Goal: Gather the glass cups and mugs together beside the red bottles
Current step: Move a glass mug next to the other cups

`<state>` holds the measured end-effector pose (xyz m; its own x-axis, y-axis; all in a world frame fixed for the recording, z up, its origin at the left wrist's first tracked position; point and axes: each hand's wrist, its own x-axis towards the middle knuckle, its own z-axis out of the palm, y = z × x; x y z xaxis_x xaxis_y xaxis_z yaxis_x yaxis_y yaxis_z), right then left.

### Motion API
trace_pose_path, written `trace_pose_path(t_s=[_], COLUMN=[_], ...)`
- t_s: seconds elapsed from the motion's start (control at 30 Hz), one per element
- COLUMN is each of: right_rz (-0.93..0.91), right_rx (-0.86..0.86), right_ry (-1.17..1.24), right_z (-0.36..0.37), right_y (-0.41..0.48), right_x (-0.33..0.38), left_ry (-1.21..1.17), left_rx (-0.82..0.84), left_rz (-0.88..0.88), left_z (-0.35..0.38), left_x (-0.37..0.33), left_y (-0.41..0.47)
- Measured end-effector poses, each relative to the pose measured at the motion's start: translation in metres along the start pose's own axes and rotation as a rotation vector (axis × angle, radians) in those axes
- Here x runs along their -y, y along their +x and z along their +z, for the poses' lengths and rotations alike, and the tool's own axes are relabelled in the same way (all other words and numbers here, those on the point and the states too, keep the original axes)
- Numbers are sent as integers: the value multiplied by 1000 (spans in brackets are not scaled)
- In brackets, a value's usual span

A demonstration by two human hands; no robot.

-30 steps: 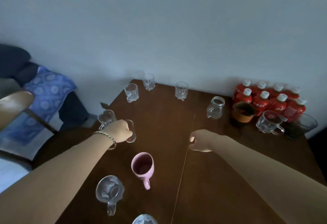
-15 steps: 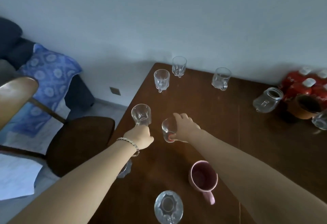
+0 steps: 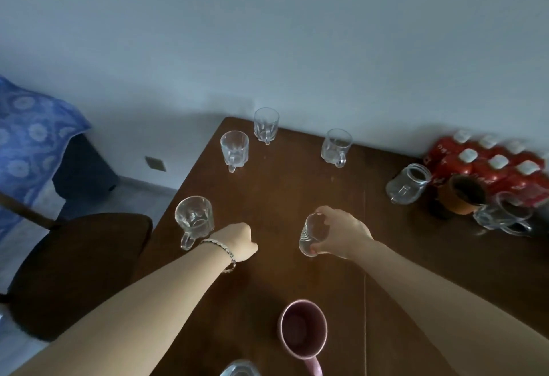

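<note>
Plainly, the risk sat with our right hand point(image 3: 341, 234): it pinched a small glass cup point(image 3: 312, 236) from the side, thumb low and fingers over the rim, and the cup hung tilted; whether it was clear of the wooden table point(image 3: 267, 191) we could not tell. We judged that smooth glass held so lightly could slip from the fingers on the way right. A quick sweep toward the red bottles point(image 3: 487, 165) could also knock the glass jar mug point(image 3: 408, 184) or the brown cup point(image 3: 462, 194) standing against them. Our left hand point(image 3: 240, 242) lay apart from the right, fingers curled under with nothing in them that we could see. The handled glass mug point(image 3: 194, 218) stood just beside that wrist, and a careless forearm could push it off the left table edge. The far glass cups point(image 3: 266, 123) stood well beyond both hands near the wall, the pink mug point(image 3: 303, 331) sat between our forearms, and the bottles were well to the right of the held cup.
</note>
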<state>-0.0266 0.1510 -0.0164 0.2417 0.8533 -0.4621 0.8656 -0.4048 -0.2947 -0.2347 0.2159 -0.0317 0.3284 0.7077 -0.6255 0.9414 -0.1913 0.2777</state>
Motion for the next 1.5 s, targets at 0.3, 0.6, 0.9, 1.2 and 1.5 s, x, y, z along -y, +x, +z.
trace_pose_path(t_s=[0.3, 0.6, 0.9, 1.2, 1.5], right_rz=[156, 263, 297, 263, 71], right_rx=[-118, -206, -162, -189, -311], right_ry=[-29, 190, 131, 41, 34], right_z=[-79, -93, -81, -90, -133], right_y=[56, 135, 136, 106, 154], right_x=[-100, -108, -102, -98, -69], left_ry=[49, 109, 48, 55, 21], left_rx=[-8, -58, -54, -71, -148], left_rz=[18, 26, 16, 3, 37], left_z=[-4, -12, -14, -22, -58], left_x=[-76, -93, -79, -68, -74], left_y=[60, 108, 110, 90, 126])
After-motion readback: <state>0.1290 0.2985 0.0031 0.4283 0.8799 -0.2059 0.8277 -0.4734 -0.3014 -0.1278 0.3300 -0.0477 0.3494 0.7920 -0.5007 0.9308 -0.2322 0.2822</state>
